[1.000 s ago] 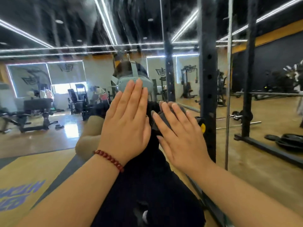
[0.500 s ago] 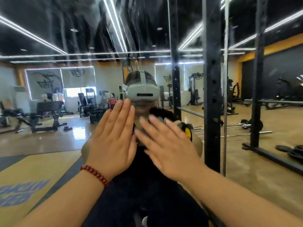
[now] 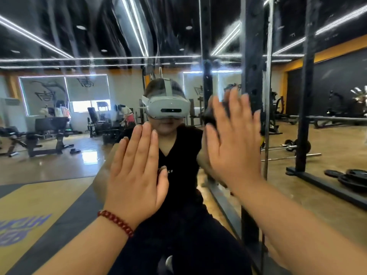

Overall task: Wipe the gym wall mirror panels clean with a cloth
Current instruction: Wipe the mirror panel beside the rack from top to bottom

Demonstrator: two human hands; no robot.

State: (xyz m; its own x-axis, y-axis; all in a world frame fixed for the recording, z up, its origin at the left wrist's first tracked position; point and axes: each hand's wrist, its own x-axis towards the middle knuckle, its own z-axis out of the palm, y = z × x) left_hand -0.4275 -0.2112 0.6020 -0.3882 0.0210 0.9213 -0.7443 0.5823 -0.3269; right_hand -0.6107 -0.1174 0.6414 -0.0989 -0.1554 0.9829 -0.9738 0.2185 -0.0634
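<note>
Two hands press flat against the mirror [image 3: 83,108] in the head view. The glass fills nearly the whole frame and carries pale streaks and smears across its upper part, over the reflected dark ceiling and light strips. A thin vertical seam between panels runs down just right of centre.

The left hand [image 3: 137,173] lies with straight fingers together on the glass and holds nothing; a red bead bracelet [image 3: 116,222] circles its wrist. The right hand [image 3: 232,147] is higher and to the right, fingers straight and slightly spread, pressing a dark cloth [image 3: 209,116] against the mirror. Only a small dark edge of that cloth shows past the thumb side of the hand; the rest is hidden behind the palm.

Close to the glass on the right stands a black rack upright [image 3: 251,80] with a row of holes, partly behind the right hand's fingertips. Weight plates [image 3: 355,176] lie on the floor far right, and a barbell [image 3: 294,147] rests low near them. A bench [image 3: 47,133] appears reflected at left.

Motion blurs the right hand, so its fingertips and the cloth's shape are hard to make out. Both forearms are cut off by the lower edge.
</note>
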